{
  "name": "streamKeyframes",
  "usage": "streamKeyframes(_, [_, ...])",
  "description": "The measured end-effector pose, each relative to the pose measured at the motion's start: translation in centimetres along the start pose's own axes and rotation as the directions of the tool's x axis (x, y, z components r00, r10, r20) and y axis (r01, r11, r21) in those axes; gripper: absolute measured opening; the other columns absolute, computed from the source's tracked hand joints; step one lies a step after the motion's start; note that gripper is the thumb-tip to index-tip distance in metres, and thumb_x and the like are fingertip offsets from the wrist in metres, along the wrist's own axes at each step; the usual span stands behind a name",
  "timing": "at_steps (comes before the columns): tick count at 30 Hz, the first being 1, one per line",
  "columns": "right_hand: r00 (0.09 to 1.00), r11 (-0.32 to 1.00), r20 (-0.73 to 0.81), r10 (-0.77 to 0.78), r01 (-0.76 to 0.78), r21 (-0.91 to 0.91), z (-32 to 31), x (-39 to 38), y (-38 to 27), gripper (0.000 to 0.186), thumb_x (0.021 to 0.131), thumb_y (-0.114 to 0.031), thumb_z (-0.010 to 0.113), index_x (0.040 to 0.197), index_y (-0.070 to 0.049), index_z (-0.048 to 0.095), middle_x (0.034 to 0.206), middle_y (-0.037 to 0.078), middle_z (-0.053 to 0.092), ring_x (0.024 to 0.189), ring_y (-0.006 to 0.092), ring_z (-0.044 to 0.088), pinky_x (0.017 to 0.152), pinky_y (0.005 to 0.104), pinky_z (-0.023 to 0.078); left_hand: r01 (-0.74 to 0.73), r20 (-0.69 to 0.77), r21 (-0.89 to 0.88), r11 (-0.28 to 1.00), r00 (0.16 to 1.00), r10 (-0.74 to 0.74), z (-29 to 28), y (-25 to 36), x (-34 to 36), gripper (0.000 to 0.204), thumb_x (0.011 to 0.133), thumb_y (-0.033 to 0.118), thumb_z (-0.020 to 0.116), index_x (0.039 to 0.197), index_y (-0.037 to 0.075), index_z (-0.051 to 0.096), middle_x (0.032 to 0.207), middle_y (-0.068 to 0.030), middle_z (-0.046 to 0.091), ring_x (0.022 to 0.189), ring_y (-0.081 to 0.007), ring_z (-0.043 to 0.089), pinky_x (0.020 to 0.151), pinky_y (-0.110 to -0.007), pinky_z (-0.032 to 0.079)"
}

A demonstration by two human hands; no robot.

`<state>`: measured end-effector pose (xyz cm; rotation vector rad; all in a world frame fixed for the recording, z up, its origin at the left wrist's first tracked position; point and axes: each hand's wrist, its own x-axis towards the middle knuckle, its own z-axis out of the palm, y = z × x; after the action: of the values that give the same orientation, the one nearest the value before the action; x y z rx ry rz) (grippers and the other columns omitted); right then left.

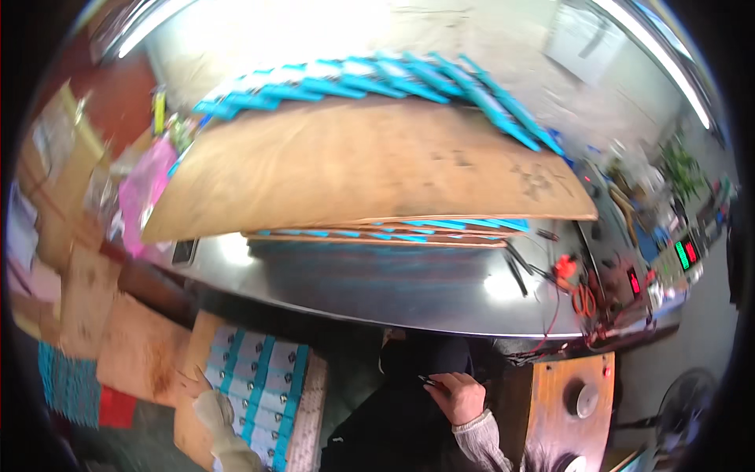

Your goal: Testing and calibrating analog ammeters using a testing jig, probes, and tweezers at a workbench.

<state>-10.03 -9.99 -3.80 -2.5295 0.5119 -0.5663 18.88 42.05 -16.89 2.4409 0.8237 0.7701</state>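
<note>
My left hand (pixel 193 385) is at the lower left, on the edge of a brown board (pixel 206 334), its fingers apart and nothing visible in them. Next to it on that board lies a panel of white and teal strips (pixel 266 370) with rows of small metallic parts. Near the lower middle, in front of my dark clothing, my right hand (pixel 460 397) is closed in a pinch. A thin dark tool (pixel 427 380) sticks out from its fingertips; most of it is hidden, and I cannot make out its kind.
A large brown board (pixel 370 165) lies on stacked boards on the metal bench (pixel 354 287), with teal strips (pixel 362 82) along its far edge. Orange-handled scissors (pixel 583 300) and cables are at the right. A wooden stand (pixel 570 409) with a metal knob and a fan (pixel 686 409) stand lower right.
</note>
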Motion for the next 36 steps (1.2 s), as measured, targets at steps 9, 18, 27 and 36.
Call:
streamKeyframes(9, [0.995,0.986,-0.089,-0.041,0.055,0.159,-2.5,-1.3,0.9,0.021,0.076,-0.019,0.082,0.091,-0.01,0.072,0.075,0.005,0.069,0.068,0.0243,0.069,0.059,0.0352,0.054,-0.191,-0.069,-0.979,0.065,0.619,0.783,-25.9,42.1,-8.5,0.025,0.099,0.01,0.057,0.12,-0.001,0.064,0.099,-0.004,0.062,0.085,-0.0087,0.055,0.072,-0.024,0.047])
streamKeyframes(18, [0.988,0.99,-0.149,-0.028,0.048,0.13,-3.9,-3.8,1.7,0.02,0.078,-0.024,0.081,0.09,-0.011,0.07,0.073,0.005,0.069,0.065,0.0246,0.069,0.057,0.0359,0.053,-0.694,-0.334,0.026,-0.719,-0.684,0.649,-17.6,67.9,-23.1,0.089,0.075,0.011,0.077,0.153,0.012,0.033,0.148,-0.0188,0.045,0.139,-0.0332,0.043,0.115,-0.044,0.036])
streamKeyframes(27, [0.986,0.98,-0.002,0.169,-0.168,0.103,-4.1,-10.1,4.6,0.02,0.084,-0.02,0.078,0.099,-0.007,0.074,0.088,0.015,0.073,0.077,0.0323,0.072,0.068,0.0399,0.057,-0.719,-0.351,-0.228,-0.656,-0.568,0.745,-15.2,67.1,-24.9,0.042,0.09,0.014,0.047,0.132,0.016,0.056,0.121,-0.0051,0.06,0.118,-0.0235,0.06,0.094,-0.036,0.053])
streamKeyframes(36, [1.0,0.996,0.027,-0.008,0.006,0.091,-3.3,-5.9,5.5,0.017,0.086,-0.023,0.077,0.098,-0.011,0.074,0.088,0.012,0.074,0.077,0.0299,0.073,0.068,0.0377,0.057,-0.676,-0.652,0.039,-0.736,-0.575,0.494,-13.8,66.7,-28.0,0.022,0.079,0.016,0.061,0.097,0.003,0.065,0.089,-0.0126,0.065,0.086,-0.0288,0.066,0.078,-0.041,0.055])
